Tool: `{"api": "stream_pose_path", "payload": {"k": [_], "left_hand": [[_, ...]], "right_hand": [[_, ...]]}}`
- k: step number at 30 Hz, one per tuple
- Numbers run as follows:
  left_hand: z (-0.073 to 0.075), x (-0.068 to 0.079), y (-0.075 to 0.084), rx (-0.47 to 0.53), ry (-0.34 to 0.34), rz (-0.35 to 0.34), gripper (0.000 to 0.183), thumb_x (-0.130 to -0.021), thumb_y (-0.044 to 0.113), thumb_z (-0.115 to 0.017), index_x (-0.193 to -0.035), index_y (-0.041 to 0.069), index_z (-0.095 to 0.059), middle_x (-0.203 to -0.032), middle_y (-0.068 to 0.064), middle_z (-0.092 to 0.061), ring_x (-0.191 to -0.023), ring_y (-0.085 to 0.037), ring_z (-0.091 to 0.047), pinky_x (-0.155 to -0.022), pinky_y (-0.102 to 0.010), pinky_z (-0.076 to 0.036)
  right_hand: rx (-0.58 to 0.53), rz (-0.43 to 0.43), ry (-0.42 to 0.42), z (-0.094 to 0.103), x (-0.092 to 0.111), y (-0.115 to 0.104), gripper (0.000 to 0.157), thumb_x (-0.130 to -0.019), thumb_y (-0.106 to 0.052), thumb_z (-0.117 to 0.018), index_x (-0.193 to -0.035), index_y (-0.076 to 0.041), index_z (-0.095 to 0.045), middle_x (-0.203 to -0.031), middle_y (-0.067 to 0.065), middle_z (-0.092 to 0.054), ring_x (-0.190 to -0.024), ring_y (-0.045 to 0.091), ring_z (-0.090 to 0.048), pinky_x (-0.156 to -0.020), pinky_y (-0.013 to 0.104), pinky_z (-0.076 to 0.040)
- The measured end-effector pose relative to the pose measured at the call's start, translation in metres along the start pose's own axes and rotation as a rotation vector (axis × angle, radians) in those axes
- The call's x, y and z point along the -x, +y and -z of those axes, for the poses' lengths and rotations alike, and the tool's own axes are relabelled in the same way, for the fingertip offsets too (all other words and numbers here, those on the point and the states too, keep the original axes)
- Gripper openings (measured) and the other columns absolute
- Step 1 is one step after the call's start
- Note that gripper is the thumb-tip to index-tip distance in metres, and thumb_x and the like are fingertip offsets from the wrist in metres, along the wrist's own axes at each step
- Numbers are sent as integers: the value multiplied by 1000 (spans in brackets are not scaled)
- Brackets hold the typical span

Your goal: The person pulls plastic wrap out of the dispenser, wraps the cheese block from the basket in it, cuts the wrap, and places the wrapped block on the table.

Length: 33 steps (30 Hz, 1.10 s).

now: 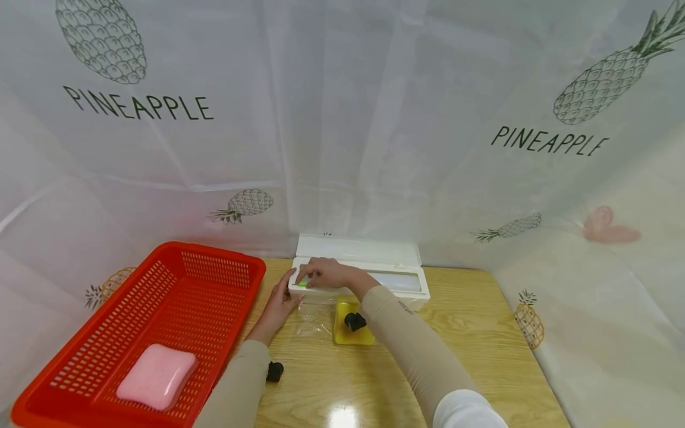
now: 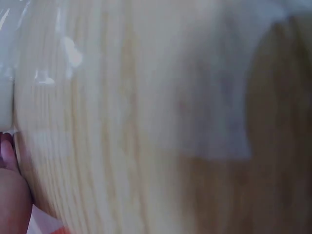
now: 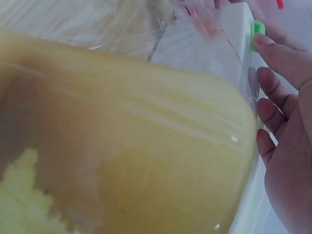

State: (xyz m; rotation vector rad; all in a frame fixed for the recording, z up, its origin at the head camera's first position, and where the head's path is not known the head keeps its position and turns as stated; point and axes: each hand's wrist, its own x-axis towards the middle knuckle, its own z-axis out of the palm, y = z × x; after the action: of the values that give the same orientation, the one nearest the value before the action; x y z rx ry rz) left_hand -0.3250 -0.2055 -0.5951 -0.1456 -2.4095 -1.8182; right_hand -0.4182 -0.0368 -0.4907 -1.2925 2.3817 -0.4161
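Observation:
A white cling film dispenser [image 1: 424, 291] lies at the table's back edge with its lid [image 1: 358, 246] raised. My left hand [image 1: 278, 306] grips its left end, thumb along the front. At that same end, my right hand [image 1: 329, 273] has a fingertip on the green slider [image 3: 255, 31], its other fingers bent against the dispenser. Clear film [image 1: 313, 321] stretches from the dispenser's front over the tabletop. Under film in the right wrist view is a yellow block with rounded corners [image 3: 180, 112], partly hidden by my right forearm in the head view.
To the left stands a red plastic basket [image 1: 251, 285] with a pink rounded block [image 1: 155, 374] inside. The wooden table [image 1: 471, 333] extends to the right. A white curtain printed with pineapples [image 1: 342, 119] hangs close behind the dispenser.

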Motion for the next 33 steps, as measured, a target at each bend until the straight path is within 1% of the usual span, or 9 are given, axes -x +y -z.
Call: {"api": "stream_pose_path", "payload": {"k": [4,8,12,15,19,21,25,29,33], "left_hand": [[1,-2,0,-16,5,-18,71,-93,5,-65,-153,13,-27,-131,-24,-48,-102,-28,-52,-83,-31,-46],[1,-2,-1,-24,13,-15,72,-92,5,-66,-152,14,-28,-127,-24,-53,-101,-28,-54,-81,-31,-48],[1,-2,-1,-12,28,14,72,-91,3,-66,-152,16,-29,-123,-24,-56,-97,-28,-57,-79,-28,-48],[0,-2,-1,18,33,29,73,-91,2,-66,-152,17,-29,-123,-24,-56,-96,-28,-57,-77,-26,-48],[-1,-2,0,67,-3,38,74,-92,5,-65,-154,19,-26,-121,-23,-55,-94,-27,-56,-76,-26,-49],[-1,-1,0,57,-10,39,74,-92,7,-66,-154,19,-26,-118,-22,-55,-92,-25,-55,-76,-26,-48],[1,-1,-1,33,2,50,74,-92,9,-67,-153,21,-27,-111,-18,-54,-88,-22,-53,-76,-25,-46],[2,-1,-1,25,-3,40,74,-92,10,-67,-154,20,-26,-115,-18,-56,-91,-21,-54,-79,-24,-46],[0,1,3,21,-5,31,74,-93,11,-66,-154,18,-25,-119,-20,-56,-93,-22,-54,-80,-23,-45]], "right_hand": [[130,31,-7,1,3,-4,25,-98,-27,-60,-123,-32,-61,-105,-7,-53,-96,9,-51,-79,29,-38],[173,20,-5,2,12,-5,25,-99,-26,-58,-123,-32,-59,-107,-6,-52,-100,10,-51,-80,29,-37],[175,-16,-7,4,26,2,24,-99,-27,-58,-123,-33,-60,-107,-7,-51,-102,10,-50,-81,29,-36],[161,-20,-1,6,38,9,24,-99,-27,-59,-122,-33,-60,-105,-7,-51,-101,11,-50,-81,30,-36],[142,-34,8,9,58,21,23,-99,-27,-59,-120,-34,-61,-104,-8,-50,-98,10,-49,-81,33,-35],[133,-45,15,9,70,28,22,-99,-26,-59,-119,-34,-62,-105,-8,-50,-98,10,-48,-82,35,-34],[117,-73,39,10,92,38,22,-100,-24,-58,-119,-33,-62,-106,-8,-50,-99,11,-47,-83,37,-33],[94,-94,74,9,112,44,22,-100,-22,-57,-120,-30,-63,-107,-7,-50,-100,13,-47,-82,37,-31],[90,-96,112,8,130,50,22,-100,-21,-57,-120,-27,-63,-107,-5,-50,-97,15,-46,-80,38,-31]]}}
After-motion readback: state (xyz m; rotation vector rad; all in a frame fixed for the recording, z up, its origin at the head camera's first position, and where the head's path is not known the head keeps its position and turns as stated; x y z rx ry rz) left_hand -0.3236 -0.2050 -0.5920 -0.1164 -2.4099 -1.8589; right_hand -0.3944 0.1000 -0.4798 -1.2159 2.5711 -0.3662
